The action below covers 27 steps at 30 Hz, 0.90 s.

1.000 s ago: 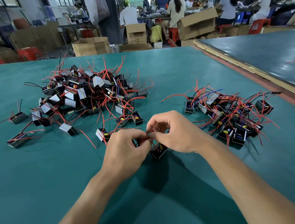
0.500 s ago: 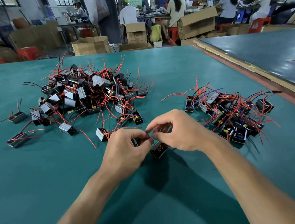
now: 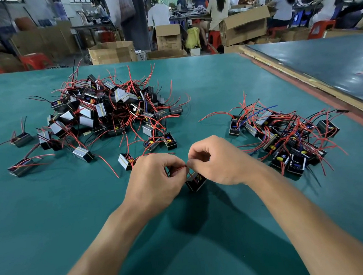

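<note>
Both hands are bare: the left hand (image 3: 155, 178) and the right hand (image 3: 219, 162) wear nothing over fingers or backs. Behind each grip a slim, bare forearm shows from the wrist down to the lower edge. Knuckles stand out just behind each grip.

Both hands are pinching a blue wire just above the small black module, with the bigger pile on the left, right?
Not quite: the wire is red, not blue. The head view shows the left hand and the right hand pinching a red wire just above the small black module, and the bigger pile does lie on the left.
</note>
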### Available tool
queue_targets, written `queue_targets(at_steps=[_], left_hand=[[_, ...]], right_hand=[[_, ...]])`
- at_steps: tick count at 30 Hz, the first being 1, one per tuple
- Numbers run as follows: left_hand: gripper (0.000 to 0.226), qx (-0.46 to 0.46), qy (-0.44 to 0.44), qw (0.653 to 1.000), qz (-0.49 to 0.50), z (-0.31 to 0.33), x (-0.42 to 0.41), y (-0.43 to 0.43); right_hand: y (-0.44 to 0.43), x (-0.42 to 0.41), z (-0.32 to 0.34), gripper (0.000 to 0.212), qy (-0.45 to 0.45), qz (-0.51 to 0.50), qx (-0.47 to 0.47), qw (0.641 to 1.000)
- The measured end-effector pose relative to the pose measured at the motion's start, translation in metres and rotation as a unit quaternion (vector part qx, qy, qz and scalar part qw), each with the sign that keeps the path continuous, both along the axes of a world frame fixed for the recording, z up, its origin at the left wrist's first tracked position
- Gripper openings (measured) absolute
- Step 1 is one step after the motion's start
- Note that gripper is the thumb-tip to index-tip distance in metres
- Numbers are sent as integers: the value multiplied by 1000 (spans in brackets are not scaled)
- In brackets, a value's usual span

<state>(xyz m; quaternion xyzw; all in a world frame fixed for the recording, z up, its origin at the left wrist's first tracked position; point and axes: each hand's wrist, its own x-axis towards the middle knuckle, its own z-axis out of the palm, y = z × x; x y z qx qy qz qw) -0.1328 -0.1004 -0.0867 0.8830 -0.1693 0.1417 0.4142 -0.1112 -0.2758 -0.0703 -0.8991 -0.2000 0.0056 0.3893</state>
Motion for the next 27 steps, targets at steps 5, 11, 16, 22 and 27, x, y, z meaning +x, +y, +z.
queue_targets(at_steps=[5,11,16,22,27], left_hand=[[18,-8,50,999,-4,1,2,2],[21,-19,98,995,-23,1,5,4],[17,-34,126,991,-32,1,5,5],[15,-41,135,990,-32,2,4,4],[15,-51,143,988,-34,2,4,3]], right_hand=[[-3,-1,3,22,17,3,34,999],[-10,-1,7,35,-12,44,46,998],[-11,0,6,35,-2,63,69,996],[-13,0,6,49,-6,65,61,996],[-13,0,6,32,6,58,67,996]])
